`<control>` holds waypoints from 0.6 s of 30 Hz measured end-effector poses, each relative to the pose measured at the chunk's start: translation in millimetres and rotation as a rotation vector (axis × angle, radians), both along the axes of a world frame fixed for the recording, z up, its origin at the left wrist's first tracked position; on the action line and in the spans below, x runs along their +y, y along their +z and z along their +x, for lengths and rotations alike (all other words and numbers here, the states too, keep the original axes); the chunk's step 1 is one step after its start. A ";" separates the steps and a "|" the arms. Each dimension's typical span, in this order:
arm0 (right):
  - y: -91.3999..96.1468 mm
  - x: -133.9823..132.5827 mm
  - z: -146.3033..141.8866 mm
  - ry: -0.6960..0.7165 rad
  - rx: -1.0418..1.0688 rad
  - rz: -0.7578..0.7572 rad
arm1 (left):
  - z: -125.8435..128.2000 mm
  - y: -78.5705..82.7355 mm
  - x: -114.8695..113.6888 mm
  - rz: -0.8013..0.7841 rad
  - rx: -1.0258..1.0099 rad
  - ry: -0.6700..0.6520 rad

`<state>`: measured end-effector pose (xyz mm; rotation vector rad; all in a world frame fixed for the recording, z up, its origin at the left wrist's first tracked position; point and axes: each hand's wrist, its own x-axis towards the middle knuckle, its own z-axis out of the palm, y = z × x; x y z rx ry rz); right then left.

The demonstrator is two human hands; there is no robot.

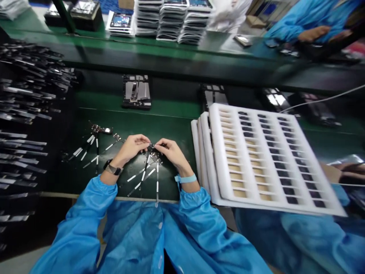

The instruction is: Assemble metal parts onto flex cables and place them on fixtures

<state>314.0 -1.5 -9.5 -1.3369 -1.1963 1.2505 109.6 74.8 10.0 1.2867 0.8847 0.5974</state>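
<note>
Carefully, left hand [129, 149] and right hand [171, 153] pinch a slim black flex cable [148, 158] between closed fingers [142, 139].

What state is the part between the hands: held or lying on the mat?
Held: left hand and right hand pinch the small dark component above the green mat, its black-and-white ribbon hanging.

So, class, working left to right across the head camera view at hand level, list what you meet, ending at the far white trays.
Rows of black strip parts → small electronic parts with black-and-white strips → left hand → right hand → stacked white foam trays
</note>
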 end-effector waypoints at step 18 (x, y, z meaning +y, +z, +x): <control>3.4 -1.9 3.4 0.161 -0.059 0.018 | 1.8 2.1 -0.4 -0.035 0.005 -0.024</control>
